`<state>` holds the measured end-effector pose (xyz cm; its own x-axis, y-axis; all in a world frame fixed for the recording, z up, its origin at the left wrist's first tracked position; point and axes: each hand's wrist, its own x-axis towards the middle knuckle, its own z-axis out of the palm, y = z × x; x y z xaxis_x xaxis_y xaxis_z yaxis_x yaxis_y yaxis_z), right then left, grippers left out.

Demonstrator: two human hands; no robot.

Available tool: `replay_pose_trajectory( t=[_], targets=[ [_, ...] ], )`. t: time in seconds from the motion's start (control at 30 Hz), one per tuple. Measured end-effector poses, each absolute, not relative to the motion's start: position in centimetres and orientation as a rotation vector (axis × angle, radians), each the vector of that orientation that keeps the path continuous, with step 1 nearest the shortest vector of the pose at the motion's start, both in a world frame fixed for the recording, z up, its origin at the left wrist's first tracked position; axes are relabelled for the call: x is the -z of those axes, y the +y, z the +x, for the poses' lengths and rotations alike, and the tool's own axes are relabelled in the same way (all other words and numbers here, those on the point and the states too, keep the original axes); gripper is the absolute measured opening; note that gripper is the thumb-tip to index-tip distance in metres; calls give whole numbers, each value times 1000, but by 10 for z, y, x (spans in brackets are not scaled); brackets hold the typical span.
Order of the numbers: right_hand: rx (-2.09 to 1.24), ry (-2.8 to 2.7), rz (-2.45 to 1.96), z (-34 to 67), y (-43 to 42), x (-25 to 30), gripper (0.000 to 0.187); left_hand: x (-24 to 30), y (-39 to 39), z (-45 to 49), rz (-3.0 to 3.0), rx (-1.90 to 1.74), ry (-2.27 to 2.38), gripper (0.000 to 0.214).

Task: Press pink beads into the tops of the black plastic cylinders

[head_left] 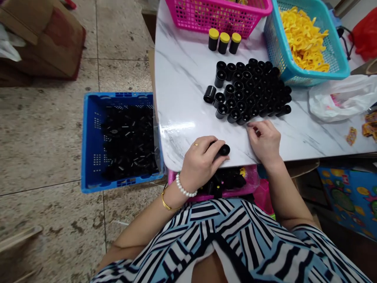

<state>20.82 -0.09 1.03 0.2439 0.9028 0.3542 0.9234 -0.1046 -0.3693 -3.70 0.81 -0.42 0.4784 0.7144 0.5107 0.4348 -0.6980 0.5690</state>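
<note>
My left hand (203, 157) rests by the table's front edge, its fingers wrapped round a black plastic canister (224, 149) that lies tilted with its round end showing. My right hand (265, 140) is at the near side of a cluster of black canisters (250, 94), fingers curled and fingertips close to the front row. Whether it pinches anything is hidden. Most canisters in the cluster stand upright; one canister (209, 94) at its left edge is tilted. Behind them stand three black canisters with yellow caps (224, 38).
A pink basket (212, 17) and a turquoise basket (309, 76) of yellow plastic parts stand at the back. On the right lies a white plastic bag (326, 106). A blue crate (88, 145) of black parts is left of the table (182, 78). A pink container (251, 181) sits below the front edge.
</note>
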Motion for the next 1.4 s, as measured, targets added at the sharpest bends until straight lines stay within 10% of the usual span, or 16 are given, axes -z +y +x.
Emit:
replay_pose_trajectory(
  t=[0.7,0.9,1.2,1.4],
  targets=[
    [60,-1944,-1779,204,-60,-10,15,3,8,-34,2418,-1099,1079,38],
    [-17,-2251,-1701,200,-84,-22,49,3,8,-34,2368,-1082,1061,32],
    [-940,-1526,-1668,180,-71,-44,2,2,10,-33,2360,-1004,1080,33],
    [-750,-1508,-1674,148,-41,-59,3,5,9,-31,2329,-1048,1108,24]
  ],
)
